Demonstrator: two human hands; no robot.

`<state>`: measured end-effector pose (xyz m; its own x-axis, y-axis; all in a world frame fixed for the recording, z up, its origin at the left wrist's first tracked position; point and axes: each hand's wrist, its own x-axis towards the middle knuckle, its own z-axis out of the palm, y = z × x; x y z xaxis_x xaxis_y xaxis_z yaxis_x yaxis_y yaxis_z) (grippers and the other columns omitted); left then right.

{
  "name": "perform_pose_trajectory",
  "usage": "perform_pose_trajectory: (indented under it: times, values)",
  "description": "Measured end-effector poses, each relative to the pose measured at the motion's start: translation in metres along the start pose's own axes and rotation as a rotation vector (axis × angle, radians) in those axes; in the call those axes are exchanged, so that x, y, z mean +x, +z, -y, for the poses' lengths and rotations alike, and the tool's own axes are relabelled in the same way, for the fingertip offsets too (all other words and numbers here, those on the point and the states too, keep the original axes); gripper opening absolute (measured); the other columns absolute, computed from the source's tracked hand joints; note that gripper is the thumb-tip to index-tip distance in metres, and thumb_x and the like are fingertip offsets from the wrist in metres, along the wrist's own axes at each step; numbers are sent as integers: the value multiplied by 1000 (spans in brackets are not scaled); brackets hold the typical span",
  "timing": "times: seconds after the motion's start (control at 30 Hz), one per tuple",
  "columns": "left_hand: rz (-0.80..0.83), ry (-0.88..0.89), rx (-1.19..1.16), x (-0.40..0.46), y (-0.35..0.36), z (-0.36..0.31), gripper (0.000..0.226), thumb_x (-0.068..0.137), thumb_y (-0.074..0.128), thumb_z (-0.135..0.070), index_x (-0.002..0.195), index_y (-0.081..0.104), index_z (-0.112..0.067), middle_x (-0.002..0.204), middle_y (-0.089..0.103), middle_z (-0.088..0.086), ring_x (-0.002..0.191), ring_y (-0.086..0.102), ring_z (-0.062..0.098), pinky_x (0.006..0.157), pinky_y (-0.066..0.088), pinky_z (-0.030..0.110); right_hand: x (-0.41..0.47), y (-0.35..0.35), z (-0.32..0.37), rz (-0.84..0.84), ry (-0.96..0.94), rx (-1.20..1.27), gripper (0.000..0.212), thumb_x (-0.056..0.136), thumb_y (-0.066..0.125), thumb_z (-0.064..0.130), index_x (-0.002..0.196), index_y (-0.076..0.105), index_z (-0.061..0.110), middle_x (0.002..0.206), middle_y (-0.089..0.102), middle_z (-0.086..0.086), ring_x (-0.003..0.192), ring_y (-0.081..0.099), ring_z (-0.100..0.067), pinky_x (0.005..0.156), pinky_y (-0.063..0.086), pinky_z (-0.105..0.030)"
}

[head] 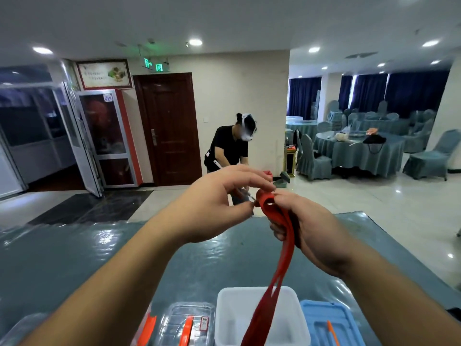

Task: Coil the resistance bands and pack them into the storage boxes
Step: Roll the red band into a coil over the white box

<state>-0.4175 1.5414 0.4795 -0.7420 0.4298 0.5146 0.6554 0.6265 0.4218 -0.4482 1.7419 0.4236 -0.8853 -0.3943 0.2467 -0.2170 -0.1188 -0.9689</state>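
Observation:
A red resistance band hangs from my raised hands down over a white storage box at the table's near edge. My right hand grips the band's upper part, with its top end curled into a small loop at my fingertips. My left hand pinches that looped end from the left. The band's lower end runs out of view at the bottom. A clear box with orange clips stands left of the white box, and a blue lid lies to its right.
The table has a grey-blue glossy cover. A person in a black shirt with a white headset stands beyond the table's far edge. Round tables and covered chairs fill the room at the right; a dark door stands behind.

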Motion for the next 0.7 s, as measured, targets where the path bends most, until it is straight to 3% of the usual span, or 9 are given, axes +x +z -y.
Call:
perform_pose_trajectory:
  times: [0.17,0.3,0.4,0.47,0.53,0.7]
  values:
    - [-20,191,189,3,1,-2,35,90,78,-13,123,74,-25,118,72,-18,114,62,-2,98,50,24,-2,-6,7,49,49,-43,28,85,53,42,88,62,15,67,50,1,64,43,-14,65,38,-35]
    - [-36,221,229,7,-2,-5,25,92,76,-22,117,76,-26,109,74,-16,101,68,4,89,55,29,-5,-9,11,99,35,26,22,86,56,37,83,69,19,73,51,-2,67,46,-15,66,40,-34]
    - [-120,237,249,9,-3,-4,19,91,76,-24,110,76,-26,99,74,-13,90,71,10,82,56,34,-8,-13,9,108,-38,8,25,87,64,34,103,77,20,84,65,-4,80,64,-19,83,57,-37]
    - [-176,259,269,10,-2,-3,16,89,79,-24,106,76,-26,94,74,-12,89,70,10,81,56,37,-9,-16,10,69,-77,-60,31,85,70,35,111,77,19,91,75,-4,88,74,-23,92,60,-40]
    - [-209,269,286,9,1,-1,15,88,79,-25,103,76,-27,91,73,-12,87,68,10,78,56,37,-12,-17,15,52,-86,-111,31,86,74,38,109,78,18,98,79,-8,93,77,-28,92,61,-41]
    - [-329,275,359,7,14,5,13,86,75,-30,99,77,-26,88,73,-11,85,60,7,78,46,28,-15,-21,23,91,-37,-221,37,84,64,35,113,75,14,102,80,-8,95,78,-26,86,63,-36]
